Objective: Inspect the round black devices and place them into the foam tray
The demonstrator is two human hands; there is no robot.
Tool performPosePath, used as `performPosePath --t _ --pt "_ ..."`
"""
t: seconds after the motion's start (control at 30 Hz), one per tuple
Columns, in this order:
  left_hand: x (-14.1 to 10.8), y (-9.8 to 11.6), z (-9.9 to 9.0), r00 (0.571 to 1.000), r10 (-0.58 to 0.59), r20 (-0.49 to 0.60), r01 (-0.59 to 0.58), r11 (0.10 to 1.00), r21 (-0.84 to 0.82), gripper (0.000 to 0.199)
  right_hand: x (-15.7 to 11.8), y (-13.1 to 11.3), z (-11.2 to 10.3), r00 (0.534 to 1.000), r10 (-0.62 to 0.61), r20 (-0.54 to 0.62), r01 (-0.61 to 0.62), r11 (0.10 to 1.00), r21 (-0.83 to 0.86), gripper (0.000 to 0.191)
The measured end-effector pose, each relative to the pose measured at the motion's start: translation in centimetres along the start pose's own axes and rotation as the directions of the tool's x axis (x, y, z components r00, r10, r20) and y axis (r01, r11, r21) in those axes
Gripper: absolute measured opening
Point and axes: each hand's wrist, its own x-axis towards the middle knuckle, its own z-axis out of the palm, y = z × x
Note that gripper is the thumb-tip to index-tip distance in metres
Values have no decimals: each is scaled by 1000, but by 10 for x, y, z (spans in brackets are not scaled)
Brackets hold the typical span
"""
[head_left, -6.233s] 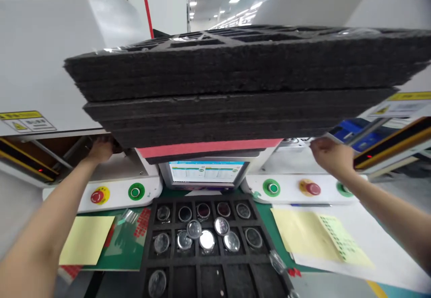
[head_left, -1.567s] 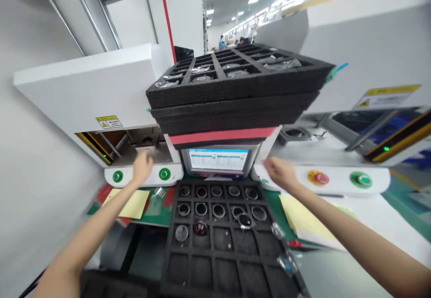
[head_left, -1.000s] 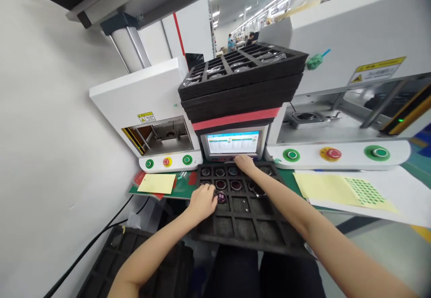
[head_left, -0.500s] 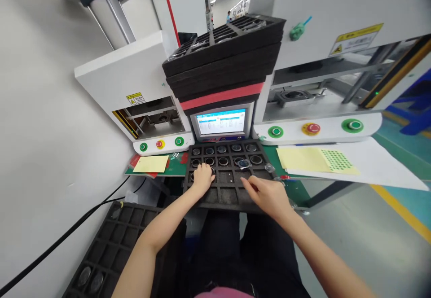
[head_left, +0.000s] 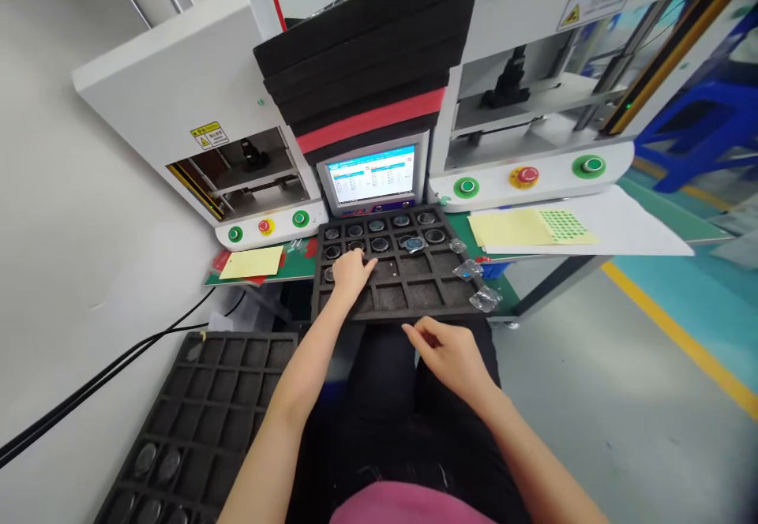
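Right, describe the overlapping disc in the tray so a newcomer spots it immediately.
Find the lit screen; in front lies a black compartmented tray. In the tray's second row from the screen, the bluish disc partly covers another disc, unlike its neighbours sitting singly.

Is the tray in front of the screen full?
Partly: the tray has round discs in back, but several front pockets look bare.

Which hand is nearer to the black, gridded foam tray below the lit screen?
Left: the left hand is over the tray; the right hand is off its near edge.
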Motion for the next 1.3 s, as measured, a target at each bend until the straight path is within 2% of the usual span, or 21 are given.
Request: performPosePath --t 0.17,0.27,0.37,0.43,0.47,0.53,0.57,0.6,0.7,0.83,0.87,0.9,0.97,1.0,1.03,1.07,1.13,1.17,1.23,1.3 --pt "-4 -9 6 997 75 -37 -78 992 -98 40 -31 6 -4 998 15 -60 -15 1000 -2 53" --pt "-7 -10 8 990 70 -121 -87 985 -148 36 -38 10 -5 998 37 -60 -35 999 20 52" --pt "-29 -3 8 971 88 -223 -128 977 -171 41 -36 13 -6 993 99 -68 -95 994 54 45" --pt "-54 4 6 913 217 -344 -290 941 -175 43 -32 10 -6 980 175 -93 -165 981 102 34" --pt "-67 7 4 836 321 -445 -427 890 -160 42 -29 8 -6 970 221 -106 -204 968 147 26" --pt "-92 13 0 649 465 -602 -634 768 -89 35 -22 1 -5 944 304 -130 -265 930 253 19" --pt "-101 16 -2 575 501 -646 -688 724 -51 32 -18 -3 -4 932 337 -136 -286 910 299 19" --pt "-108 18 -4 539 517 -665 -706 708 -22 29 -15 -7 -4 922 361 -137 -301 894 333 17" --pt "-117 22 -10 510 529 -679 -697 716 35 29 -7 -13 -3 909 399 -120 -325 859 395 7" --pt "-120 28 -12 497 583 -642 -735 677 46 28 -4 -11 -8 919 384 -91 -298 826 479 10" --pt "-121 29 -13 512 588 -626 -747 664 13 28 -3 -10 -10 922 380 -76 -297 817 494 10" --pt "-122 31 -13 555 573 -603 -748 661 -60 30 -3 -9 -12 923 381 -57 -301 805 511 11" --pt "-124 33 -14 716 489 -498 -683 636 -358 44 -2 -8 -17 922 387 -29 -308 775 551 14" --pt "-125 33 -15 802 444 -399 -597 582 -553 52 -1 -9 -20 923 385 -19 -305 760 573 15" --pt "-126 33 -15 869 411 -276 -467 499 -730 55 0 -9 -22 926 377 -13 -296 747 595 15" --pt "-126 33 -15 908 386 -163 -324 399 -858 52 1 -9 -24 930 368 -10 -286 737 613 15" --pt "-127 34 -14 943 332 -30 -112 230 -967 33 1 -10 -27 933 359 -9 -275 730 626 16" --pt "-127 34 -13 956 294 -12 -70 187 -980 23 1 -10 -28 932 362 -15 -274 731 625 18" --pt "-128 35 -11 972 229 -57 -100 183 -978 17 -3 -10 -30 932 361 -39 -266 752 603 22" --pt "-129 36 -11 965 233 -122 -177 234 -956 18 -8 -9 -31 944 321 -75 -227 799 556 25"
